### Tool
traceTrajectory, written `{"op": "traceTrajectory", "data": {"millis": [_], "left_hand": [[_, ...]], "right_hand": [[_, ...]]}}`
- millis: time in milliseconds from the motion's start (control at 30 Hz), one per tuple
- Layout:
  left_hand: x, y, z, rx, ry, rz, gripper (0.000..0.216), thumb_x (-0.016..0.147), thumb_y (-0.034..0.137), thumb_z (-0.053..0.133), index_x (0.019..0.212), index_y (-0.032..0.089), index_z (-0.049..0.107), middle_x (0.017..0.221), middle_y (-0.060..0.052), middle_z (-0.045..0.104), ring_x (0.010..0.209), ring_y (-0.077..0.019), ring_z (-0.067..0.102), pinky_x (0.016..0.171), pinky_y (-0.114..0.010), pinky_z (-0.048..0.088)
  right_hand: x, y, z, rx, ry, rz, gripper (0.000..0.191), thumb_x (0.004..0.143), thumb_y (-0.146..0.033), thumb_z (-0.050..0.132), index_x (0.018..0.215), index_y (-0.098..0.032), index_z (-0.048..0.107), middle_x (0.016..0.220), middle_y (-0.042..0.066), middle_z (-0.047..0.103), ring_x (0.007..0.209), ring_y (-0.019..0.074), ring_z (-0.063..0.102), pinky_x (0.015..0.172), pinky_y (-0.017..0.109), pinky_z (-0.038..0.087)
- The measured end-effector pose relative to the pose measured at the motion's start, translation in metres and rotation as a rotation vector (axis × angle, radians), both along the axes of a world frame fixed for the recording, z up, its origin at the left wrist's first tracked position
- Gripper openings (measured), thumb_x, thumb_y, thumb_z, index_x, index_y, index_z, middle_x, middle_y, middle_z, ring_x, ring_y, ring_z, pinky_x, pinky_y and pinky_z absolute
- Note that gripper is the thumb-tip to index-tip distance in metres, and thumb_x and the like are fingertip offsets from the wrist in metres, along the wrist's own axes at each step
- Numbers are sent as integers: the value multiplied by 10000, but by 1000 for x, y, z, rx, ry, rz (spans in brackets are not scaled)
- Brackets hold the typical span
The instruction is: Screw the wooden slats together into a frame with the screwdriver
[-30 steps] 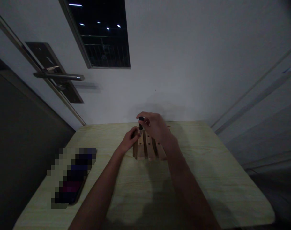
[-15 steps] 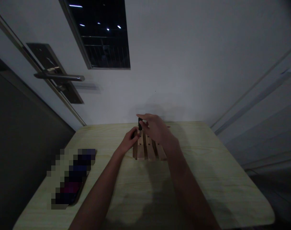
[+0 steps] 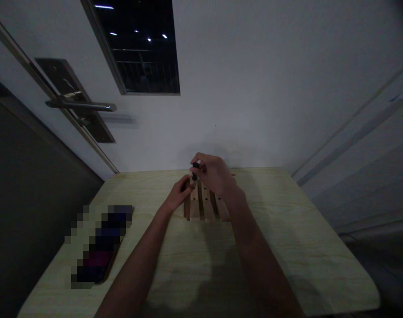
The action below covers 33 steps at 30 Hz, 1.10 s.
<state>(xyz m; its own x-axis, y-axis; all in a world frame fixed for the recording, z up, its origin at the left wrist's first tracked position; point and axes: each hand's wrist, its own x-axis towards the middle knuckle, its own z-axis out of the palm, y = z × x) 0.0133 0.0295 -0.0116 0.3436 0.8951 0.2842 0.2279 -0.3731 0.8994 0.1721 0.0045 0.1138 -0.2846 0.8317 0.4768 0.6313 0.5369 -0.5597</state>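
A small slatted wooden piece (image 3: 195,211) with dark holes in its slats lies on the table, partly hidden under my right hand. My right hand (image 3: 214,173) pinches the black handle of a short screwdriver (image 3: 195,176), which stands upright with its metal shaft down at the far part of the left slat. My left hand (image 3: 180,193) is closed around the left side of the wooden piece, thumb close to the screwdriver's tip. Whatever lies under the tip is too small to make out.
A pale wood-grain table (image 3: 271,265) stands against a white door with a metal handle (image 3: 85,106) and a dark window (image 3: 145,53). A phone-like dark object (image 3: 105,247), partly pixelated, lies at the table's left.
My right hand's fingers have shifted on the screwdriver handle: the index finger, stretched over its top before, is now curled around it. My left hand stays in place.
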Motion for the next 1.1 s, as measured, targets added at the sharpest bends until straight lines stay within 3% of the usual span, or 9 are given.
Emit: {"op": "traceTrajectory", "data": {"millis": [233, 400, 533, 700, 900, 1100], "left_hand": [[-2, 2, -4, -25, -13, 37, 436, 800, 385, 540, 1156, 132, 526, 1113, -110, 610, 1019, -249, 553, 921, -404, 431], [-1, 1, -3, -12, -23, 3, 452, 823, 391, 517, 1188, 125, 506, 1155, -113, 594, 1059, -243, 544, 944, -386, 418], [0, -1, 1, -1, -19, -13, 411, 832, 385, 510, 1153, 127, 518, 1105, -100, 611, 1003, -225, 561, 902, -352, 438], [0, -1, 1, 17, 3, -12, 374, 829, 377, 515, 1126, 150, 529, 1068, -75, 617, 995, -218, 552, 896, -346, 430], [0, 0, 1, 14, 3, -17, 373, 829, 385, 515, 1113, 145, 534, 1074, -82, 613, 992, -226, 552, 893, -353, 428], [0, -1, -1, -22, -41, -10, 407, 821, 389, 523, 1148, 147, 527, 1118, -96, 612, 1021, -231, 556, 914, -369, 427]], "right_hand": [[-3, -1, -2, -46, 2, 16, 109, 793, -320, 595, 746, -230, 555, 631, -21, 583, 564, 119, 527, 540, 239, 405], [-1, -1, 0, -47, 50, 102, 74, 820, -266, 561, 852, -260, 627, 745, -16, 652, 657, 126, 585, 647, 242, 457], [3, -4, 4, -29, 27, 120, 180, 814, -155, 541, 911, -221, 677, 895, 35, 686, 793, 155, 618, 753, 255, 465], [5, -8, 7, -28, -79, 93, 313, 837, -114, 456, 1067, -175, 659, 914, 76, 681, 798, 175, 616, 765, 281, 466], [0, -3, 3, -70, -15, 52, 154, 836, -251, 532, 852, -197, 675, 762, 31, 681, 677, 151, 615, 659, 252, 469], [-5, -7, 6, -132, -18, -14, 85, 818, -264, 572, 778, -198, 607, 715, 16, 660, 642, 131, 591, 610, 237, 435]]}}
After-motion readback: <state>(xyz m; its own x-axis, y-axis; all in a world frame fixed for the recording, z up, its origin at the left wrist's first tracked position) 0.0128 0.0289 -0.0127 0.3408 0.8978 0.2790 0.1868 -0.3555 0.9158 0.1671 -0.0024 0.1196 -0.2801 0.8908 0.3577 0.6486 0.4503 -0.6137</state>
